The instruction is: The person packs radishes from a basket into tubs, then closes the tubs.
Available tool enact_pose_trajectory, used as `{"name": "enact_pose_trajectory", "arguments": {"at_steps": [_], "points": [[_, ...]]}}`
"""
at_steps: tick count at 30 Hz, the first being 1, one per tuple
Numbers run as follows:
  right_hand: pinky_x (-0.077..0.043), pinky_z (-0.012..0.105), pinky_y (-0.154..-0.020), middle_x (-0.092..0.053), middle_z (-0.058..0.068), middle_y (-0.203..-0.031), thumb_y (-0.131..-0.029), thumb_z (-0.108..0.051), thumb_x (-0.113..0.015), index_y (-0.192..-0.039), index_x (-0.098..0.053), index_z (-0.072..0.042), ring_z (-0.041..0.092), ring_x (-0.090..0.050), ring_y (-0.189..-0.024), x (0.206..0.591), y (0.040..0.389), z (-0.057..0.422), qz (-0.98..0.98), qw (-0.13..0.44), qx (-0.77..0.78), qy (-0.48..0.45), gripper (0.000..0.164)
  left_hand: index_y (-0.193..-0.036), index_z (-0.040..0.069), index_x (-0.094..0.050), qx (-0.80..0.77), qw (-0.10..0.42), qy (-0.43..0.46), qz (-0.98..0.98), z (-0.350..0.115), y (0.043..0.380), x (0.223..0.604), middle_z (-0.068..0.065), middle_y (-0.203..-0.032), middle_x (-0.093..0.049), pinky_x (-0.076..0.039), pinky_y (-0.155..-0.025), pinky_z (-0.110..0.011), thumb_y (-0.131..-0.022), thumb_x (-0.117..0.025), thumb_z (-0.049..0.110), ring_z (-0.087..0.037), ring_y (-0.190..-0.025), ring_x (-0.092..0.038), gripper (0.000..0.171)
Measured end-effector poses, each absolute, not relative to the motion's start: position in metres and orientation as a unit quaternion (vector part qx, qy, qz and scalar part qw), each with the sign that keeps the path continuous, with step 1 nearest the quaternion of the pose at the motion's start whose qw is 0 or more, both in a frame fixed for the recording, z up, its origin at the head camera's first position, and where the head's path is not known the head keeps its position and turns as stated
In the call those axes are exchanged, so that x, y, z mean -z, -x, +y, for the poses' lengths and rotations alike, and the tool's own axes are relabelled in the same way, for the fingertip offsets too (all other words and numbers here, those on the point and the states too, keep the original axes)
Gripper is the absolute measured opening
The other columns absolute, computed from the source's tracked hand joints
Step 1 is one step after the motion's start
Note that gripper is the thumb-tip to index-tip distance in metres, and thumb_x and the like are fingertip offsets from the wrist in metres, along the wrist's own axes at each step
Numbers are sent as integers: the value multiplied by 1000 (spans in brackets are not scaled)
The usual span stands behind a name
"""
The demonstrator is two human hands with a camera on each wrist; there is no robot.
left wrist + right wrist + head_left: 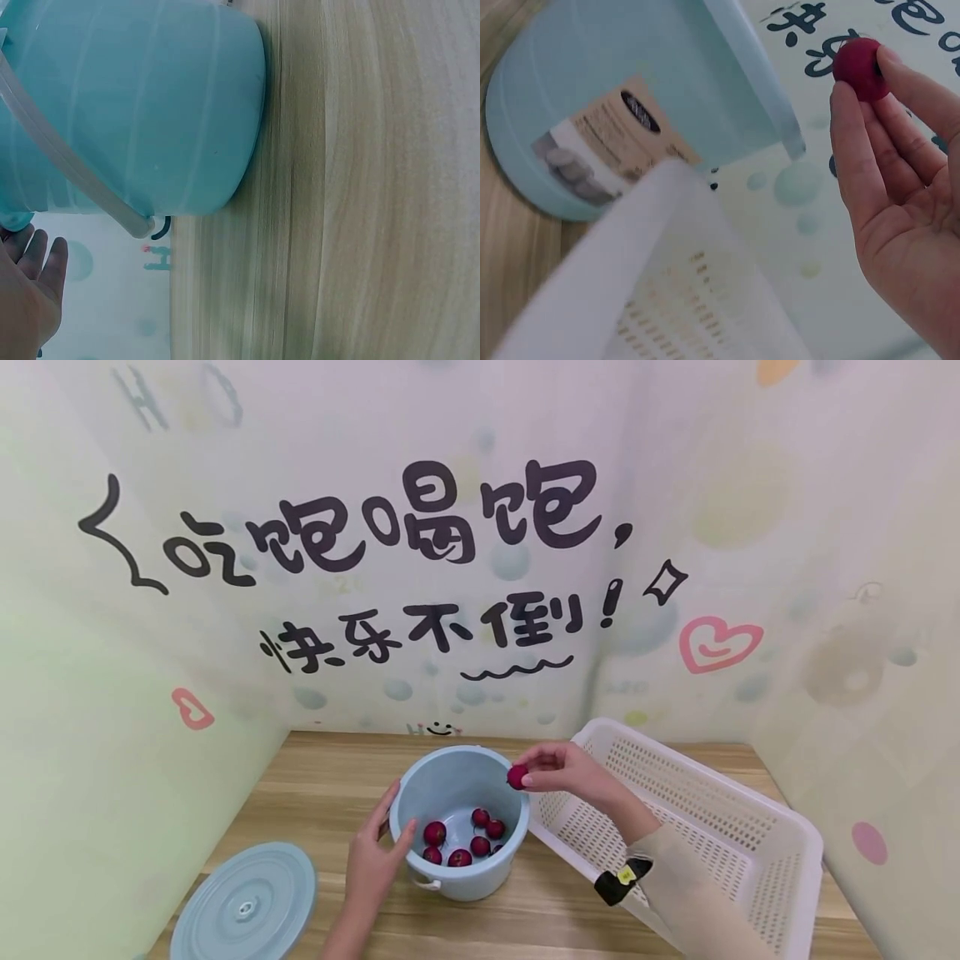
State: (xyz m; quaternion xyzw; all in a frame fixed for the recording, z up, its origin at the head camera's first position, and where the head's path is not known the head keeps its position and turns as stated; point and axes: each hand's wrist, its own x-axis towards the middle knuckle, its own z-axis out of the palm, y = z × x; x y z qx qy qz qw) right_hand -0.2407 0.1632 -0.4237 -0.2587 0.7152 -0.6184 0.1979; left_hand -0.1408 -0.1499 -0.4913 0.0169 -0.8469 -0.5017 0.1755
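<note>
My right hand pinches a small round dark-red fruit between thumb and fingertips, at the right rim of a light blue bucket. The right wrist view shows the same fruit held up beside the bucket's rim. Several more red fruits lie on the bucket's floor, some partly hidden by its front wall. My left hand holds the bucket's left side, thumb over the rim and fingers along the outside. In the left wrist view, the handle hangs down the bucket's side.
A white perforated basket stands to the right, under my right forearm, its near corner close to the bucket. The round blue lid lies at the left on the wooden table. A printed wall rises behind.
</note>
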Motion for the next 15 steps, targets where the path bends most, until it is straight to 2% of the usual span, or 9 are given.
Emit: {"name": "enact_pose_trajectory", "arguments": {"at_steps": [7, 15], "points": [[-62, 26, -86, -73, 10, -109, -91, -18, -72, -122, -65, -3, 14, -69, -96, 420, 240, 139, 748, 149, 609, 218, 35, -147, 14, -49, 501, 176, -18, -847, -150, 140, 491, -11, -151, -51, -51, -105, -47, -90, -73, 17, -33, -134, -55, 62], [-59, 30, -95, -64, 21, -131, -94, -20, -69, -126, -62, -6, 18, -68, -109, 417, 233, 124, 747, 136, 616, 207, 36, -148, 15, -49, 503, 173, -16, -847, -151, 140, 491, -11, -152, -50, -50, -106, -46, -90, -72, 17, -34, -135, -54, 62]]}}
